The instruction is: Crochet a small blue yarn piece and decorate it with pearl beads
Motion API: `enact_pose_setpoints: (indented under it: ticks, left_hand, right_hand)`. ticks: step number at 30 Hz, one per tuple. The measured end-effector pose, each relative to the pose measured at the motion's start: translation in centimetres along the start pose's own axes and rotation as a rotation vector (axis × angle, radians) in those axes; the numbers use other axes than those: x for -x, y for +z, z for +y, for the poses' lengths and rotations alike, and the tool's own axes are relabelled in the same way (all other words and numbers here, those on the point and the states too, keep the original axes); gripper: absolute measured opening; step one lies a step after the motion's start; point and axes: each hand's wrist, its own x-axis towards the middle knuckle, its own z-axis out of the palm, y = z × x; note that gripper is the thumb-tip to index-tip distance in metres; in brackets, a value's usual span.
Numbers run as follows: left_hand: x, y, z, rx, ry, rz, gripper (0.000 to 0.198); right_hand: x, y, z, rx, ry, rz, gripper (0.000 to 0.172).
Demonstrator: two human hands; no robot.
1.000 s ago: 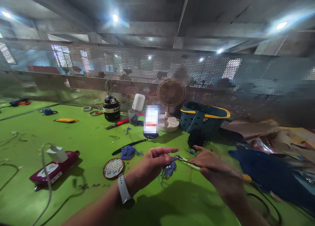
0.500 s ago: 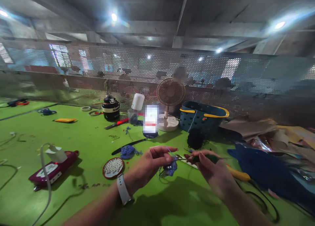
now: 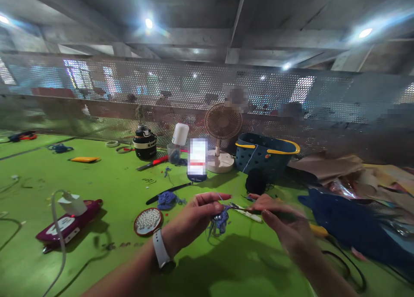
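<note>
My left hand (image 3: 202, 211) pinches a small piece of blue-purple crochet (image 3: 220, 221) with pearl-like beads on it, loose yarn ends hanging below. A strand of yarn runs up over the raised left forefinger. My right hand (image 3: 284, 221) is closed around a crochet hook (image 3: 247, 210), its thin metal shaft pointing left and its tip at the crochet piece. Most of the hook's handle is hidden by the fingers. Left of my left hand lie a round dish of white beads (image 3: 148, 222) and another bit of blue-purple crochet (image 3: 167, 200).
A blue basket (image 3: 263, 152) with yellow handles, a ball of dark yarn (image 3: 256, 182), a fan (image 3: 223, 124) and a propped phone (image 3: 197, 159) stand behind my hands. At left lies a purple power strip (image 3: 73, 223); at right, dark blue cloth (image 3: 343, 228).
My right hand has drawn slightly right and tilted, leaving more of the hook's shaft visible. The crochet piece has shifted a little left and down in my left hand.
</note>
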Motion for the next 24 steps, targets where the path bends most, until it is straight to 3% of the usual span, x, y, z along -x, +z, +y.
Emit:
enact_pose_setpoints:
  ticks: [4,7,10,14,20,24]
  left_hand:
    - [0.1,0.2,0.1,-0.012,-0.01,0.016,0.037]
    - [0.3,0.6,0.1,-0.108,0.029,0.01,0.038]
    - [0.6,1.1,-0.3,-0.255,0.103,0.017,0.054]
    - [1.0,1.6,-0.9,-0.391,0.174,0.032,0.079]
    - [1.2,1.9,-0.7,-0.471,0.204,0.083,0.104]
    - [1.1,2.1,-1.1,-0.412,0.212,0.123,0.11]
  right_hand:
    - [0.1,-0.1,0.2,-0.078,0.057,-0.026,0.01]
    - [0.5,0.5,0.7,-0.242,0.216,-0.006,0.007]
    - [1.0,1.8,0.9,-0.357,0.326,0.075,0.007]
    - [1.4,3.1,0.3,-0.135,0.176,0.15,0.008]
    - [1.3,3.0,-0.6,0.052,0.064,0.08,0.014]
    - [1.3,3.2,-0.8,0.392,-0.2,0.055,0.017]
